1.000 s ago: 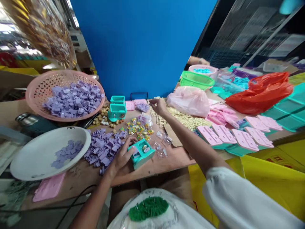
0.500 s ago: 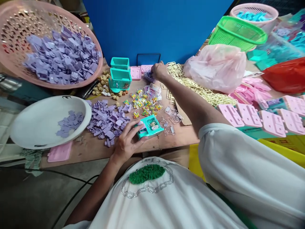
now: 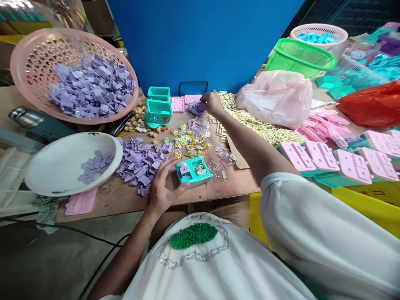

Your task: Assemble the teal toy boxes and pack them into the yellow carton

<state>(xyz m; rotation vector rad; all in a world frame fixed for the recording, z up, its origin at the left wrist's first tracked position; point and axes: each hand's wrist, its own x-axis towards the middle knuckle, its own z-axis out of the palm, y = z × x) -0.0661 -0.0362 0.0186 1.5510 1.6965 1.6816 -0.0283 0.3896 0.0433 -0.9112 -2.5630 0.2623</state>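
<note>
My left hand (image 3: 163, 185) straddles the left end of a small turquoise plastic box (image 3: 203, 178), thumb along its near side and fingers behind its far left corner. The box lies on the table, with a lilac part (image 3: 185, 170) set in its left half and a small figure and white label in its right half. Farther back, my right hand (image 3: 211, 102) is closed in a pinch at the edge of a heap of tiny purple pieces (image 3: 195, 108); what its fingertips hold is too small to make out. Between the hands lie yellow-green wrapped pieces (image 3: 187, 141) and printed cards (image 3: 200, 127).
Lilac parts (image 3: 140, 162) are heaped on the left, beside a white bowl (image 3: 40, 166) and a pink basket (image 3: 25, 79). Turquoise bins (image 3: 159, 114) stand behind. Clear plastic parts (image 3: 220, 175), cream frames (image 3: 259, 125), a plastic bag (image 3: 278, 98) and pink-topped boxes (image 3: 353, 164) lie rightward.
My left fingers have slid off the top of the turquoise box to its left end, uncovering the lilac part. My right hand remains at the purple heap. The view has tilted up slightly.
</note>
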